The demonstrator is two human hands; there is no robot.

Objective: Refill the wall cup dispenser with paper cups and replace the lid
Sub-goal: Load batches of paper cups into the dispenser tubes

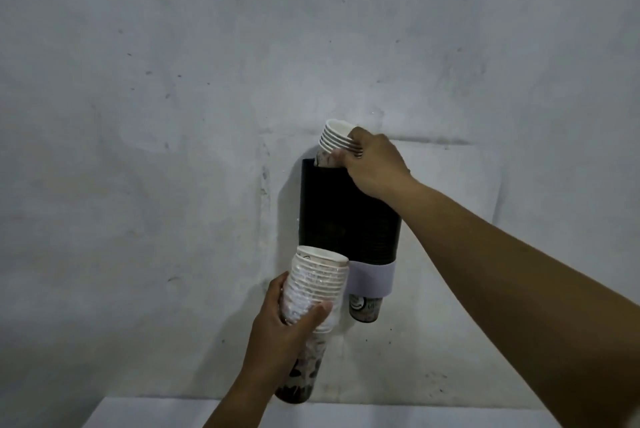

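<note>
A black tube-shaped cup dispenser (346, 216) with a pale band at its lower end hangs on the wall. My right hand (374, 164) grips a short stack of paper cups (337, 136) whose lower part sits inside the dispenser's open top. One cup's bottom (364, 308) pokes out below the pale band. My left hand (287, 327) holds a taller stack of paper cups (313, 292) in front of the dispenser's lower left, rims up. No lid is in view.
The grey wall (173, 115) is bare and stained around the dispenser. A white surface (329, 415) runs along the bottom of the view below the dispenser.
</note>
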